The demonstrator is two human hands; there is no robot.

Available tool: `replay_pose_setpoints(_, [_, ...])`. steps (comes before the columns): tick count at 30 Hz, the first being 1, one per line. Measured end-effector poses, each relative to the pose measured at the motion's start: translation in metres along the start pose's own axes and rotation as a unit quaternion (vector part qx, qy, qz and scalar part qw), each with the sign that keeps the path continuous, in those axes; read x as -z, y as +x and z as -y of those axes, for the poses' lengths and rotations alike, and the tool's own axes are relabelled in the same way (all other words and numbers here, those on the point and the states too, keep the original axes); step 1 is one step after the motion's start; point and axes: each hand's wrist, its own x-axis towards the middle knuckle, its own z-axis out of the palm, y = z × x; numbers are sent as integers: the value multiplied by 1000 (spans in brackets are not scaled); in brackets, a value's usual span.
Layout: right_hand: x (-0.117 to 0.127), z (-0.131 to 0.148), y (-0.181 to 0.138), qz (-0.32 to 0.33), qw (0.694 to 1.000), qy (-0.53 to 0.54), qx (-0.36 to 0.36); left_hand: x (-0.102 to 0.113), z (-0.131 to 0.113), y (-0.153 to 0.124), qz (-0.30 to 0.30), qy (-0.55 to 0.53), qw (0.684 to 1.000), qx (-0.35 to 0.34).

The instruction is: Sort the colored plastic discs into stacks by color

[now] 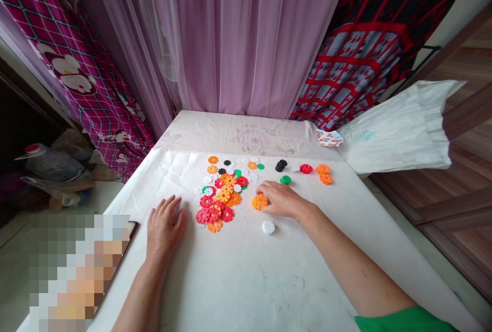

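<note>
My left hand point(164, 229) lies flat on the pale tablecloth with its fingers spread, touching none of the pieces. To its right is a loose pile of notched plastic discs, with red discs point(206, 202), orange ones point(227, 180) and several white, green and black ones. My right hand point(280, 199) has its fingers closed at the side of a small stack of orange snowflake discs point(260, 201); the fingertips are partly hidden. Nearer me stands a stack of white discs point(268, 227). Beyond the right hand are a green stack point(285, 180) and a black stack point(282, 165).
Red discs point(306, 168), clear ones point(293, 168) and orange discs point(323, 173) sit at the back right. A patterned packet point(329, 138) and a white bag point(400, 129) are at the right edge. Purple curtains point(246, 40) hang behind the table point(230, 281). A blurred-out patch covers the lower left.
</note>
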Motion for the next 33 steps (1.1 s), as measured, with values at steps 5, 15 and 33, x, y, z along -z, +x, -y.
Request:
replay_pose_setpoints(5, [-5, 2, 0, 17, 1000, 4, -12, 3, 2, 1, 8, 2, 1000, 5])
replay_pose_setpoints(15, [-9, 15, 3, 34, 998, -17, -48, 5, -7, 0, 34, 17, 999, 20])
replay_pose_setpoints(33, [-1, 66, 56, -39, 986, -35, 160, 5, -10, -1, 46, 15, 999, 17])
